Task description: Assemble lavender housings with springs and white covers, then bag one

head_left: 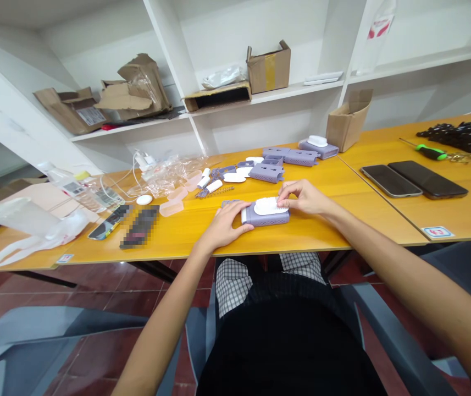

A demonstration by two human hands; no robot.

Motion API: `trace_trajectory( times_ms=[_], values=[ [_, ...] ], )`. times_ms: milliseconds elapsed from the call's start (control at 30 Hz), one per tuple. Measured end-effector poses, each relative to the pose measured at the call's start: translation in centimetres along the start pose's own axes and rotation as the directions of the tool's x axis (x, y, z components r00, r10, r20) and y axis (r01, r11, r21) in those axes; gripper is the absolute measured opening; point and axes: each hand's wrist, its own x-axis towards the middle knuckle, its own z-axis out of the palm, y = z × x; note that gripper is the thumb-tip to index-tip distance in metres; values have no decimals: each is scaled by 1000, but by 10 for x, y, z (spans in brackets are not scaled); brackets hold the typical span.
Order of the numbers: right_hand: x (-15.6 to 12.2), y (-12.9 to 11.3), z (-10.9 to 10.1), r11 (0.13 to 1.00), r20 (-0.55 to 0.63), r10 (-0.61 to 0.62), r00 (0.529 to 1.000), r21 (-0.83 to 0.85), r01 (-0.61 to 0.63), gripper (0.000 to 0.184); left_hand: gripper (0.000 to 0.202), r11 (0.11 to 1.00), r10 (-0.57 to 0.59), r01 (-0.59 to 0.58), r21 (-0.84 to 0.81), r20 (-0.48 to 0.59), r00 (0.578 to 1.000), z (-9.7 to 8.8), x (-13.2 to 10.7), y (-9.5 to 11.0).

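A purple plastic casing with perforated sides [270,219] lies flat on the table in front of me. On top of it sits a white oval piece [265,207]. My left hand [229,223] grips the casing's left end, thumb at the near side and fingers over the far side. My right hand [301,198] pinches the right end of the white oval piece between thumb and fingertips. Just beyond lie loose parts: metal springs [221,191], small white cylinders [214,186], white oval pieces [235,177] and more purple casings [266,172].
A similar purple unit with a white top [320,146] stands by a cardboard box [348,121]. Clear plastic trays [171,207], phones [427,179] and a green-handled screwdriver [431,152] lie on the table [321,179]. A plastic cup [18,214] is at left, shelves behind.
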Motion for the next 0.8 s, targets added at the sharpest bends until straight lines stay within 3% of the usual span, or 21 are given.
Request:
trace_trajectory(
  times_ms=[400,633,800],
  values=[
    [-1,2,-3,995,123,11,992,96,-23,21,63,999,31,-30,18,-6,1000,2,-2,0],
    [-1,5,3,1000,35,5,999,-1,-5,31,62,999,33,-32,28,-28,999,3,0,-1],
    [-1,7,1,996,32,-43,999,-79,45,10,62,999,29,-28,31,-26,999,4,-1,-2]
  ],
)
